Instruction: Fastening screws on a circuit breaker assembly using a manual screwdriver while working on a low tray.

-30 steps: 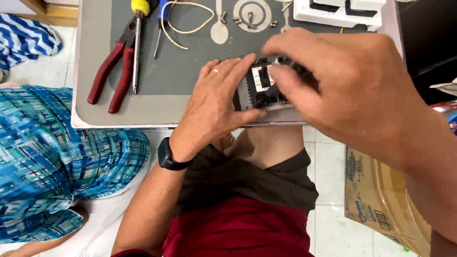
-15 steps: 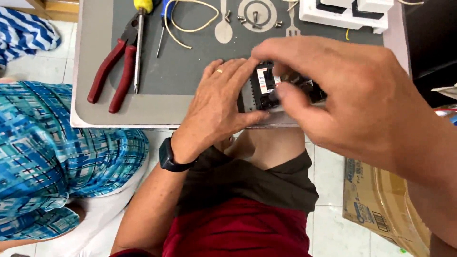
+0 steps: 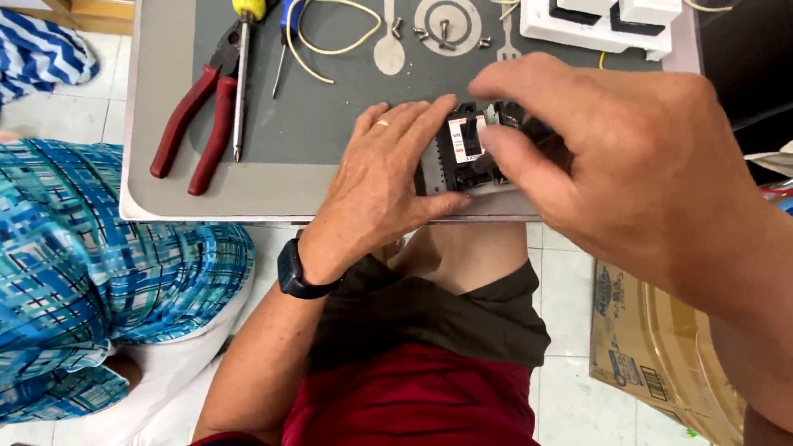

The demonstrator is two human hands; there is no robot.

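So, far left on the grey tray table (image 3: 165, 198): red-handled pliers (image 3: 194, 124) and a yellow-handled screwdriver (image 3: 242, 74) lie unused, loose screws (image 3: 442, 31) further back. The left hand (image 3: 382, 186) presses flat, fingers spread, bracing the black plastic switch module (image 3: 465, 153) at the near edge. The right hand (image 3: 611, 157) pinches its top. Looks mid-assembly; screws aren't in yet.

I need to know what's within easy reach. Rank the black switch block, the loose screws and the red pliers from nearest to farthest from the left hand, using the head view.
1. Black switch block: touching the left hand, on its right.
2. Loose screws: farther up the table, near its far edge.
3. Red pliers: far off to the left.
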